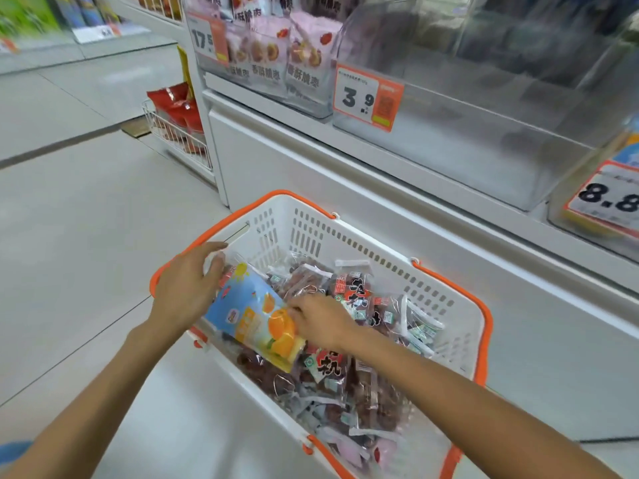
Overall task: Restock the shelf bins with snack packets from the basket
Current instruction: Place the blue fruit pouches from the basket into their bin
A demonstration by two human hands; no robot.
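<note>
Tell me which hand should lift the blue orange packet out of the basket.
Probably the left hand: it grips the packet by its upper end. The right hand only rests fingertips on its lower corner, over the basket.

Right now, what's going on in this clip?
A person is reaching into a white and orange basket on the floor beside the shelf. Both hands are on a blue packet with orange fruit on it: the left hand holds its top end, the right hand grips its lower part. Clear packets of dark red snacks fill the basket. The clear bin with the 3.9 tag looks nearly empty.
</note>
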